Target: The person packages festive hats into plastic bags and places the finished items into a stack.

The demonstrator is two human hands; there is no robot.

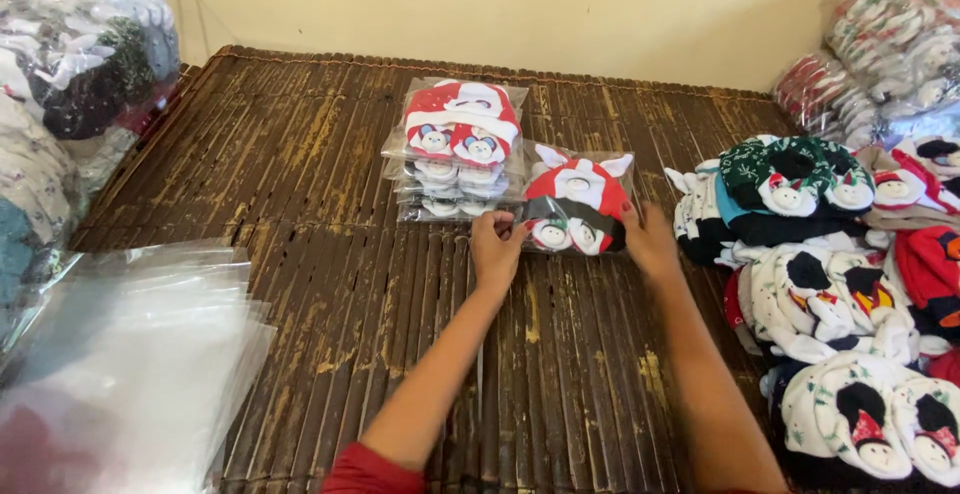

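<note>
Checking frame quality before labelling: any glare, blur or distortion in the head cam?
Head view: soft even light, faint shadows; glare on the clear bag both hands hold and on the loose plastic sheets; slight wide-angle bending at edges; left hand and right hand reasonably sharp.

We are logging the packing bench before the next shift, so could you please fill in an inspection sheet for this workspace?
Surface: dark slatted bamboo mat, worn yellow in patches.
Job's things: red and white sock pack in a clear bag; stack of bagged packs beside it.
Clutter: empty clear bags near left; loose sock pile right.
Grippers: left hand and right hand grip the pack's near edge.
Cables: nothing seen.
Surroundings: cream wall; large filled bags at both far corners.
</note>
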